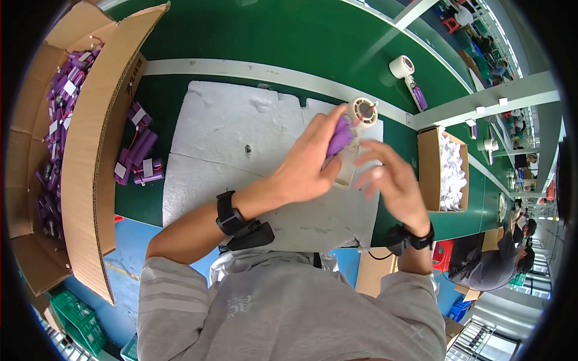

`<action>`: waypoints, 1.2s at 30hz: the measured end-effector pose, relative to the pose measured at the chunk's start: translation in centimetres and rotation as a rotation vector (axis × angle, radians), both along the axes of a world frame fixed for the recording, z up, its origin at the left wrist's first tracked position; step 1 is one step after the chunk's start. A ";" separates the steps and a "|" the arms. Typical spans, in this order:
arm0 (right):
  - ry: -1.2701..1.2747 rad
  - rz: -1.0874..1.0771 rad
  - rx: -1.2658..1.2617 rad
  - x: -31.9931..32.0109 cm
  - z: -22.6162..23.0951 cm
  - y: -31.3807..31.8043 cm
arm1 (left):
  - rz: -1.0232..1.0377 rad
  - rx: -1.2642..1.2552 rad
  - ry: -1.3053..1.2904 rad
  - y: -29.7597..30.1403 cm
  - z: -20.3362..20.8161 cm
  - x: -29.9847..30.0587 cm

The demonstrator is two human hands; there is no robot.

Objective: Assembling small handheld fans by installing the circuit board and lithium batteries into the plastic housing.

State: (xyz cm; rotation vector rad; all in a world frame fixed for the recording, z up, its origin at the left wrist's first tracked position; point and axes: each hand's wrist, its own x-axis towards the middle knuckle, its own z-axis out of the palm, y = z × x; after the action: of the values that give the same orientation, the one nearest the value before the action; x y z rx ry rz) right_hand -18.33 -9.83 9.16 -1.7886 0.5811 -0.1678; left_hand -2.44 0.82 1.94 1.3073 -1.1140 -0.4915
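Note:
My left hand (307, 159) is closed around a purple wrapped battery pack (341, 136), held against the off-white body of a handheld fan (345, 175). The fan's round head (363, 112) points away from me, with thin wires showing near it. Whether the fan body rests on something or hangs from my left hand, I cannot tell. Just right of the fan's handle, my right hand (394, 183) has its fingers apart, slightly blurred, with nothing seen in them. Beneath both hands lies a white foam sheet (211, 120) on the green table.
A tall cardboard box (108, 108) of purple battery packs stands at the left; several loose packs (141, 147) lie beside it. A carton (428, 171) of white pieces sits at the right. Beyond the rail lies another fan (401, 67). People sit at the far right.

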 end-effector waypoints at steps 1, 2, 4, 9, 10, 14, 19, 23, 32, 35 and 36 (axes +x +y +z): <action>0.003 -0.012 0.005 0.9 -1.0 0.8 | -0.004 -0.129 -0.037 0.0 -0.3 -0.4; -0.097 -0.010 -0.094 1.8 -2.1 1.7 | -0.010 -0.121 -0.034 0.5 -0.4 -0.7; -0.194 -0.017 -0.191 2.3 -3.0 2.2 | -0.166 -0.096 -0.050 0.9 -0.7 -1.4; -0.432 -0.204 -0.111 2.0 -3.8 0.3 | -0.087 -0.079 -0.528 0.6 0.8 -0.5; -0.502 -0.300 -0.067 1.9 -3.8 -0.5 | -0.092 -0.067 -0.521 0.5 0.4 -0.2; -0.311 -0.302 -0.317 1.5 -4.9 -3.3 | 0.076 0.019 -0.414 -1.4 -1.7 1.4; -0.214 -0.073 -0.698 2.3 -6.4 -2.0 | -0.228 0.164 -0.139 -2.0 -2.9 2.6; -0.303 0.019 -0.780 2.6 -7.6 -2.6 | -0.222 0.141 -0.219 -1.6 -2.2 2.3; -0.286 0.010 -0.723 2.6 -7.5 -2.8 | -0.206 0.150 -0.148 -1.4 -2.3 2.0; -0.273 0.048 -0.699 2.6 -7.4 -2.8 | -0.193 0.152 -0.100 -1.5 -2.4 2.0; -0.273 0.051 -0.700 2.6 -7.5 -2.7 | -0.185 0.144 -0.078 -1.5 -2.4 2.0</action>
State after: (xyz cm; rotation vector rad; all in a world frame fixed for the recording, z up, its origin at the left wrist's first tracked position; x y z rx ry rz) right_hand -15.74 -12.54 1.65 -2.3960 0.2889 -0.6304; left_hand -0.44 -0.72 -0.49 1.3636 -1.2914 -0.6730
